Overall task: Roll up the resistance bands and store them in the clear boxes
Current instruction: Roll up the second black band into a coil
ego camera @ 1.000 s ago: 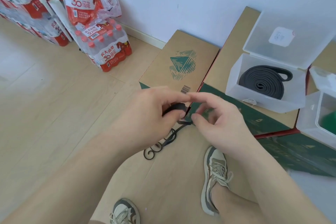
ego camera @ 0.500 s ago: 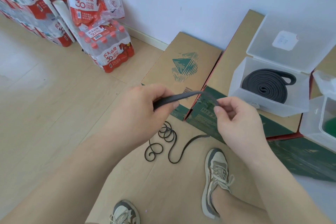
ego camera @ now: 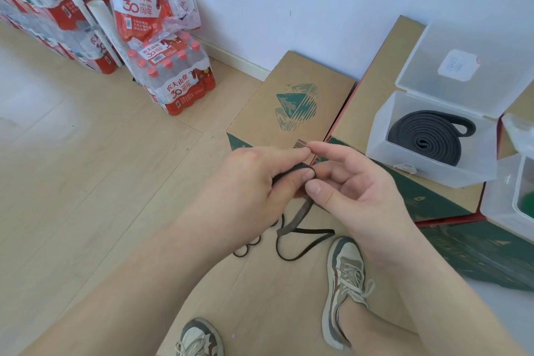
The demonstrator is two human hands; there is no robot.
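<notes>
Two hands: left hand [ego camera: 245,182] pinches a thin, flat dark band [ego camera: 297,217]; right hand [ego camera: 355,191] loosely spread beside it.

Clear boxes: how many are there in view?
2. One open box sits on the cardboard carton, holding a rolled black band; the second box is cut off at the right edge. Others may lie out of frame.

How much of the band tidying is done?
Done: one wide dark band sits coiled in the open clear box. In hand: the left hand pinches the first small turn of a thin dark band, with the right hand loose beside it. Left: most of that band lies in loops on the cardboard, so it needs rolling and boxing. A second clear box stands at the right edge.
</notes>
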